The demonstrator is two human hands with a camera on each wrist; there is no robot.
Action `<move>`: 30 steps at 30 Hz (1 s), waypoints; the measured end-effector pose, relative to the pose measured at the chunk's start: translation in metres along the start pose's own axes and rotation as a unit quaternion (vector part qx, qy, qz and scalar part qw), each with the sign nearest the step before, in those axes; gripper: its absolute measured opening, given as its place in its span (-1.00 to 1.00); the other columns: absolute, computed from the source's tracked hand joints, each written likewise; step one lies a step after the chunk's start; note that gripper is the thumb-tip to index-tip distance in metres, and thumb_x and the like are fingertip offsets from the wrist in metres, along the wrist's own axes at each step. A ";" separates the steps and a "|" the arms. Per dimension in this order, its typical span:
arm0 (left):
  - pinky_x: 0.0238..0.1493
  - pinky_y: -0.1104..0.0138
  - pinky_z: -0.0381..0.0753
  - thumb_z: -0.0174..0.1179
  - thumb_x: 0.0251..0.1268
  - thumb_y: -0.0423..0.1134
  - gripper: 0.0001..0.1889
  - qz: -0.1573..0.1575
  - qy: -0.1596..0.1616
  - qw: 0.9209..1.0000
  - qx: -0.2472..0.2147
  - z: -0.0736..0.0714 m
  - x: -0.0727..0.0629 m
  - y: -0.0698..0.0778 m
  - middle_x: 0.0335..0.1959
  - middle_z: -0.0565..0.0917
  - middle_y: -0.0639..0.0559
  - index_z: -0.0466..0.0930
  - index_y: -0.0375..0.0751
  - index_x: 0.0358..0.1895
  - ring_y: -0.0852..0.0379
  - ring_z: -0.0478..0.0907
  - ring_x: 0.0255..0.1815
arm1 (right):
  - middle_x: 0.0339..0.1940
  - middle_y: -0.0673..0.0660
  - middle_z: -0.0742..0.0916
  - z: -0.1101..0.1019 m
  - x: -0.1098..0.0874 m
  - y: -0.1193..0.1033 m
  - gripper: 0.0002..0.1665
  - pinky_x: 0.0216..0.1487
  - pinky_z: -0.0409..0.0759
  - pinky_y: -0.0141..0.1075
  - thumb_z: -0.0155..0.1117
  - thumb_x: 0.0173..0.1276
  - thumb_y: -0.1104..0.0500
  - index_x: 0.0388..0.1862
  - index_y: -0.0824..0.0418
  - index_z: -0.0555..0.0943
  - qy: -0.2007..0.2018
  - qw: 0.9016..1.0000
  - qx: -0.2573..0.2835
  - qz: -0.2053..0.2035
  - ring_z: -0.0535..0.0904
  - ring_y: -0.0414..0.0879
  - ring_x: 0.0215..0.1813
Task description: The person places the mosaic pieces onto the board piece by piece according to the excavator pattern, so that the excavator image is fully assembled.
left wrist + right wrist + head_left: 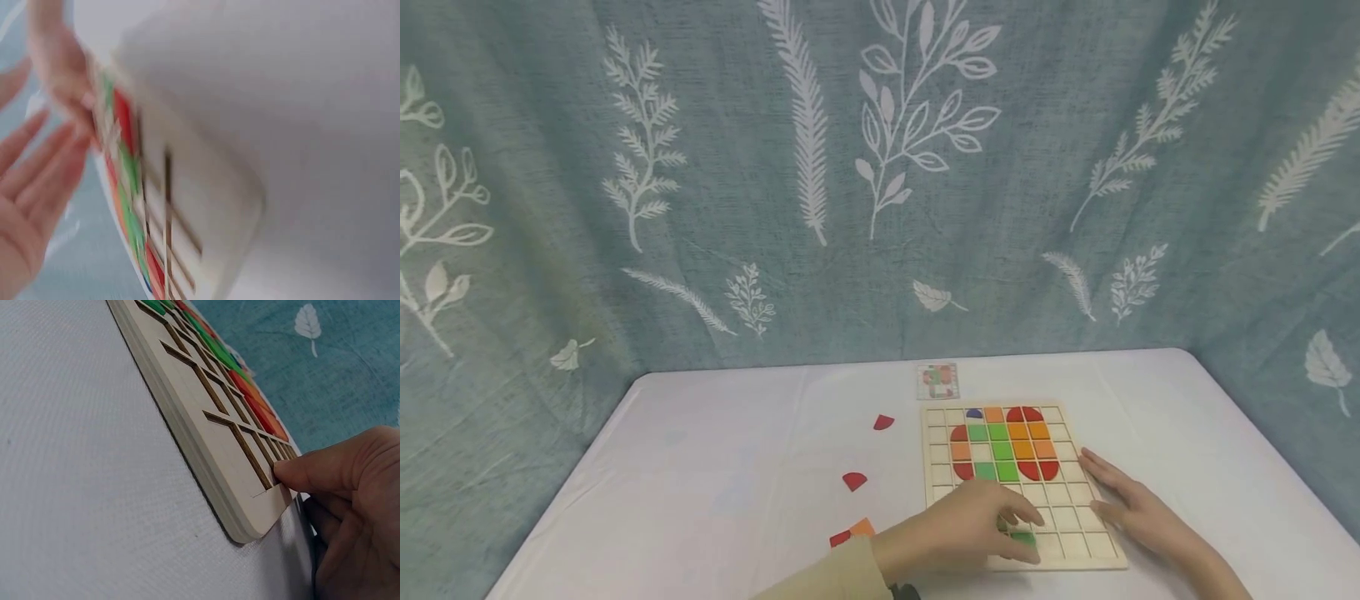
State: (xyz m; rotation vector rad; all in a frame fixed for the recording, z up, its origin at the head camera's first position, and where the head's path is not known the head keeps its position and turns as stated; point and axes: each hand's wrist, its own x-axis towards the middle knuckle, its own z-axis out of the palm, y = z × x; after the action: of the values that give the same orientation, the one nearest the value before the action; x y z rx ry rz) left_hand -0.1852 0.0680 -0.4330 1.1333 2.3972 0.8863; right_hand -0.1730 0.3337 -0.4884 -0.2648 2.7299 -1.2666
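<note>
A cream gridded board (1063, 507) lies on the table, with red, orange, green and blue pieces set in its far part. My left hand (962, 521) reaches over the near part of the board, thumb and index finger spread. Between them a green tile (1024, 541) shows on the board. In the blurred left wrist view, the fingers of the left hand (37, 162) are extended beside the board's coloured pieces. At the right edge, my right hand (1138, 508) rests against the board, and in the right wrist view its thumb (306, 472) touches the top.
Left of the board lie two red quarter-round pieces (854, 481), plus a red piece (839, 538) and an orange piece (863, 527) close together. A small pattern card (937, 382) lies beyond the board. The blue-green curtain (827, 275) hangs behind the white-covered table.
</note>
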 end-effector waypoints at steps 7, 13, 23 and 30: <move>-0.19 0.47 0.57 0.38 -0.04 -0.37 -0.68 -0.056 0.057 0.954 -0.289 -0.037 -0.035 -0.027 -0.18 0.69 -0.09 0.64 -0.26 -0.13 0.19 0.64 -0.22 | 0.45 0.29 0.13 0.000 0.002 -0.003 -0.21 0.27 -0.14 0.29 0.19 0.22 0.04 0.38 0.28 0.20 -0.004 1.000 0.001 0.017 -0.10 0.28 0.43; -0.20 0.40 0.59 0.39 -0.08 -0.39 -0.71 -0.121 0.136 0.941 -0.287 -0.053 -0.080 -0.054 -0.22 0.68 -0.15 0.65 -0.26 -0.18 0.14 0.63 -0.26 | 0.45 0.30 0.13 -0.001 0.003 -0.006 -0.20 0.26 -0.13 0.30 0.19 0.22 0.04 0.38 0.28 0.20 -0.006 1.000 -0.005 0.017 -0.09 0.38 0.39; -0.22 0.46 0.57 0.39 -0.10 -0.39 -0.69 -0.161 0.131 0.948 -0.242 -0.055 -0.130 -0.093 -0.24 0.69 -0.06 0.65 -0.29 -0.17 0.12 0.60 -0.25 | 0.44 0.33 0.14 0.001 0.002 -0.004 -0.23 0.25 -0.13 0.31 0.17 0.24 0.07 0.38 0.29 0.20 -0.006 1.000 0.002 0.007 -0.20 -0.24 0.45; -0.21 0.49 0.53 0.41 -0.18 -0.43 -0.67 -0.150 0.121 0.963 -0.186 -0.048 -0.138 -0.100 -0.29 0.69 0.07 0.67 -0.17 -0.22 0.22 0.52 -0.28 | 0.46 0.22 0.14 0.003 -0.001 0.001 -0.25 0.24 -0.12 0.33 0.16 0.25 0.09 0.37 0.31 0.20 -0.009 1.000 0.009 0.001 -0.20 -0.88 0.07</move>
State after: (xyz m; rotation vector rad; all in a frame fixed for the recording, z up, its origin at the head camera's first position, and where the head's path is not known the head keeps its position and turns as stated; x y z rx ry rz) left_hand -0.1820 -0.1077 -0.4580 0.5298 2.3589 1.3541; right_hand -0.1720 0.3323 -0.4907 -0.2704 2.7022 -1.2815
